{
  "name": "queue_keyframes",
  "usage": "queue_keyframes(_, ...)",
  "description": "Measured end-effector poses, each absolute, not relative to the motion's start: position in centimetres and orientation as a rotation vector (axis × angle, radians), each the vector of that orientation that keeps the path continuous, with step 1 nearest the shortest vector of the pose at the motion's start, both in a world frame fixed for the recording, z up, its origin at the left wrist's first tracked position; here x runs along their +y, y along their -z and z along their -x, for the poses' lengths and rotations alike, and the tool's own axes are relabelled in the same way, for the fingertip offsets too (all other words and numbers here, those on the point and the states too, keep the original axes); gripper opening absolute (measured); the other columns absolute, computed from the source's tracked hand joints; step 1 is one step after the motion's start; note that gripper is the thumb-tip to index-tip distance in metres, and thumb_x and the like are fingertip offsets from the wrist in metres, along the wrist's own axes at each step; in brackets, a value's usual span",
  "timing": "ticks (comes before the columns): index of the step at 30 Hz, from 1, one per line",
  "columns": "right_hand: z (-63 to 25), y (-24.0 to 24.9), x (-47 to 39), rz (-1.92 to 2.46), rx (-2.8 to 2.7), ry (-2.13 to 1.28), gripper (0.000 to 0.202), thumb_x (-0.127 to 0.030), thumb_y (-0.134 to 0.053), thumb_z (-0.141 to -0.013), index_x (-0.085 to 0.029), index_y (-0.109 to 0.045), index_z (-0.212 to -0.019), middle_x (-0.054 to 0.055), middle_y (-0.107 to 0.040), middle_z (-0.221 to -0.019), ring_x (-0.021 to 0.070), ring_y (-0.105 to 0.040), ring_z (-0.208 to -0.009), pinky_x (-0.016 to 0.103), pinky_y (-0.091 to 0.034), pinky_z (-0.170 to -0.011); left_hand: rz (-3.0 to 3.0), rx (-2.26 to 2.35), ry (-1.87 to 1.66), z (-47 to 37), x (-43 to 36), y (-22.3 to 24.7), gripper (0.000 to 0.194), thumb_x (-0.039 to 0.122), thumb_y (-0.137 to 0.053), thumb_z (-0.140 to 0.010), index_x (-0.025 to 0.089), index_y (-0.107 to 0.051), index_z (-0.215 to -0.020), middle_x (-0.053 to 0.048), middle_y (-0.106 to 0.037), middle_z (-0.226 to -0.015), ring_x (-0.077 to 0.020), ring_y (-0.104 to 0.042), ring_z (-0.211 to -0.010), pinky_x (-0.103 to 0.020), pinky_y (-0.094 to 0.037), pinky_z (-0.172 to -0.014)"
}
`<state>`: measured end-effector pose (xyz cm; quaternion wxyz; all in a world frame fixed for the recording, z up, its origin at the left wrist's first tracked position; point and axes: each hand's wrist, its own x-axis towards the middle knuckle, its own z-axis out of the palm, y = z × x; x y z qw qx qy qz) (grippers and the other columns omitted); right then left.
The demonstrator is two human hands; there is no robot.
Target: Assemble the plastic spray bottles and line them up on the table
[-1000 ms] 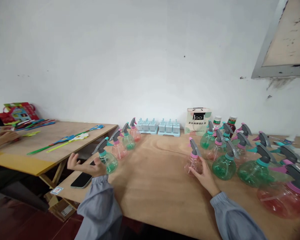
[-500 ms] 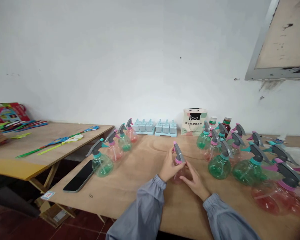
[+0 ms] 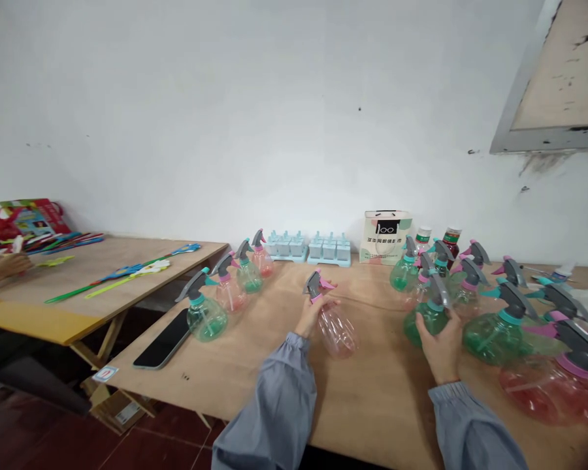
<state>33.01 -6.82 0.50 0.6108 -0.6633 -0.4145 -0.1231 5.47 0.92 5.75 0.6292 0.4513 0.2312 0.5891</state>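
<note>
Fingers of the left hand point(image 3: 310, 317) are round the pink bottle's point(image 3: 339, 331) neck now, bottle tilted mid-table point(image 3: 255, 343). The right hand point(image 3: 442, 346) has left it and cups a green bottle point(image 3: 431, 316), kinda hiding its lower part.

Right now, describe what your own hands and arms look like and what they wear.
Both the left hand and the right hand are bare: no gloves. Each arm wears a loose, plain grey-blue long sleeve, gathered at the wrist in a ruffled cuff. I see no markings or cables on either sleeve.
</note>
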Motion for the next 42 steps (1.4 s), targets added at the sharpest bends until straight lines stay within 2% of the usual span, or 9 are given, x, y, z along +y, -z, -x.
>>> queue_keyframes(3, -30.5, 0.4, -6.2, 1.423, -1.103, 0.250, 0.067, -0.058, -0.061, -0.082, -0.013, -0.050, -0.130, 0.019, -0.059, -0.119, 0.0350, -0.055, -0.115, 0.053, -0.043, -0.100, -1.010, 0.488, -1.290, -5.3, 0.8, -5.7, 0.065, 0.045, -0.083, -0.061, 0.018, -0.066, -0.117, -0.012, -0.073, -0.115, -0.0184, -0.071, -0.071, -0.030, -0.054, -0.069)
queue_keyframes(6, -28.6, 1.1, -5.3, 1.340, -1.236, 0.187, 0.063, -0.058, -0.058, -0.086, -0.015, -0.049, -0.131, 0.017, -0.059, -0.120, 0.0317, -0.056, -0.114, 0.050, -0.044, -0.100, -1.000, 0.432, -1.236, -5.1, 1.0, -5.2, 0.055, 0.046, -0.080, -0.064, 0.018, -0.069, -0.110, -0.010, -0.073, -0.114, -0.0183, -0.071, -0.073, -0.028, -0.052, -0.065)
queue_keyframes(13, -28.1, 1.9, -4.3, 1.327, -1.263, 0.164, 0.063, -0.059, -0.059, -0.085, -0.014, -0.050, -0.129, 0.018, -0.061, -0.118, 0.0309, -0.059, -0.110, 0.050, -0.046, -0.098, -0.985, 0.257, -1.196, -4.9, 1.3, -4.3, 0.036, 0.038, -0.081, -0.059, 0.017, -0.067, -0.084, -0.001, -0.071, -0.077, -0.0119, -0.060, -0.056, -0.035, -0.053, -0.077)
queue_keyframes(18, -28.1, 2.0, -4.5, 1.312, -1.258, 0.149, 0.066, -0.059, -0.058, -0.086, -0.013, -0.048, -0.132, 0.020, -0.060, -0.123, 0.0330, -0.057, -0.116, 0.053, -0.045, -0.100, -1.044, 0.219, -1.105, -5.2, 0.8, -4.8, 0.042, 0.037, -0.075, -0.064, 0.018, -0.067, -0.100, -0.007, -0.073, -0.106, -0.0147, -0.064, -0.065, -0.044, -0.051, -0.092)
queue_keyframes(23, -27.8, 2.2, -4.7, 1.295, -1.277, 0.118, 0.073, -0.059, -0.060, -0.085, -0.012, -0.042, -0.138, 0.021, -0.054, -0.132, 0.0333, -0.053, -0.124, 0.054, -0.042, -0.106, -1.030, 0.256, -1.137, -5.1, 0.9, -4.5, 0.033, 0.037, -0.077, -0.063, 0.017, -0.066, -0.087, -0.003, -0.072, -0.080, -0.0142, -0.062, -0.059, -0.046, -0.051, -0.095)
queue_keyframes(25, -27.7, 2.3, -4.7, 1.294, -1.276, 0.104, 0.078, -0.061, -0.061, -0.083, -0.012, -0.040, -0.140, 0.022, -0.053, -0.134, 0.0331, -0.052, -0.125, 0.053, -0.042, -0.106, -1.042, 0.257, -1.095, -5.1, 0.9, -4.4, 0.034, 0.036, -0.079, -0.062, 0.016, -0.067, -0.087, -0.002, -0.072, -0.079, -0.0139, -0.062, -0.057, -0.047, -0.051, -0.095)
queue_keyframes(30, -27.8, 2.6, -4.6, 1.298, -1.255, 0.091, 0.083, -0.063, -0.063, -0.081, -0.012, -0.038, -0.141, 0.022, -0.052, -0.136, 0.0334, -0.051, -0.127, 0.054, -0.040, -0.108, -1.040, 0.215, -1.064, -5.4, 0.7, -4.4, 0.041, 0.035, -0.078, -0.064, 0.018, -0.069, -0.100, -0.008, -0.071, -0.117, -0.0132, -0.065, -0.063, -0.048, -0.051, -0.097)
queue_keyframes(36, -27.9, 2.8, -4.6, 1.324, -1.245, 0.008, 0.086, -0.064, -0.064, -0.079, -0.012, -0.038, -0.142, 0.023, -0.050, -0.139, 0.0348, -0.050, -0.129, 0.054, -0.040, -0.109, -1.041, 0.375, -1.113, -5.0, 1.4, -4.1, 0.031, 0.032, -0.080, -0.061, 0.015, -0.068, -0.085, -0.004, -0.072, -0.081, -0.0155, -0.066, -0.063, -0.042, -0.053, -0.093)
queue_keyframes(42, -27.7, 2.8, -4.6, 1.324, -1.252, 0.021, 0.087, -0.066, -0.064, -0.078, -0.011, -0.038, -0.141, 0.023, -0.052, -0.136, 0.0355, -0.052, -0.126, 0.055, -0.041, -0.107, -1.020, 0.342, -1.140, -5.3, 1.1, -4.8, 0.046, 0.038, -0.080, -0.060, 0.018, -0.069, -0.101, -0.008, -0.073, -0.112, -0.0141, -0.066, -0.064, -0.041, -0.054, -0.090)
